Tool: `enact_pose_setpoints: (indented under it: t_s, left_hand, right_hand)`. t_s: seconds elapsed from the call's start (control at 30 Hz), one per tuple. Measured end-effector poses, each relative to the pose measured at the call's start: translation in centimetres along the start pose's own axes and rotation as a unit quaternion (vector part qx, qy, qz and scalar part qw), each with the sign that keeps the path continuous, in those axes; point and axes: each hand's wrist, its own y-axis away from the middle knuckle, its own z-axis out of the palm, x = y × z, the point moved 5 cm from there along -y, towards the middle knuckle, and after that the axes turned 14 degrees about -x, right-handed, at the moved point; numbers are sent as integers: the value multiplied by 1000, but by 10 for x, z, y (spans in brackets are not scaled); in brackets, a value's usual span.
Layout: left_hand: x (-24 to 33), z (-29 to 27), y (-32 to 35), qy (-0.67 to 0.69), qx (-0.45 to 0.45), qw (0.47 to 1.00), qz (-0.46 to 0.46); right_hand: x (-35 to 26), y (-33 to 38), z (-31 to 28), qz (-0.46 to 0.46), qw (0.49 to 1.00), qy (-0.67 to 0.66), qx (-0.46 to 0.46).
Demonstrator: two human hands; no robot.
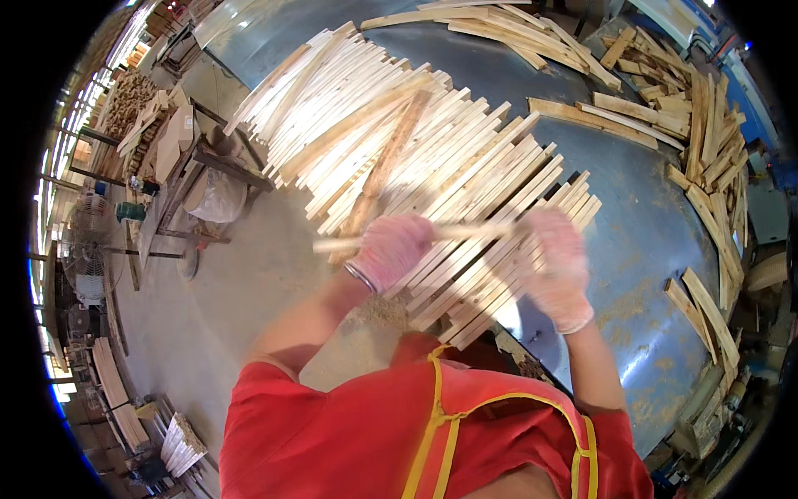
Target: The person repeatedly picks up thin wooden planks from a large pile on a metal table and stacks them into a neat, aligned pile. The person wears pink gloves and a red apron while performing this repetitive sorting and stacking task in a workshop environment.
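Note:
A narrow wooden strip [474,233] lies crosswise between my two hands, above a row of similar strips. My gloved left hand [395,248] is closed around it, and its left end sticks out past the glove. At the strip's right end my gloved right hand [551,270] is closed on it, somewhat smeared by motion. Beneath, many pale wooden strips [449,158] lie side by side on a metal table [615,183]. A darker brown board [386,162] rests slantwise across them, beyond my left hand.
Loose wooden boards [515,33] lie along the table's far side. A heap of offcuts [665,91] fills the right side. Several strips [702,316] lie at the right edge. On the left stand a wooden bench [195,158] and a fan [87,233].

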Motion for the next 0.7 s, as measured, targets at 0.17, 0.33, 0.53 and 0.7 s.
enact_pose_setpoints:
  t_s: [0.17,0.33,0.53,0.7]
  left_hand:
    - [-99,41,-62,348,128,928,-42]
    - [-116,32,-33,273,299,906,-127]
    - [-24,137,37,341,370,862,58]
    - [12,267,24,875,186,441,-78]
  right_hand:
    - [97,81,62,374,888,-266,17]
    - [49,86,132,453,732,-494,-123]
    - [41,64,157,427,759,-454,-189]
    - [50,70,161,400,794,-412,-197]
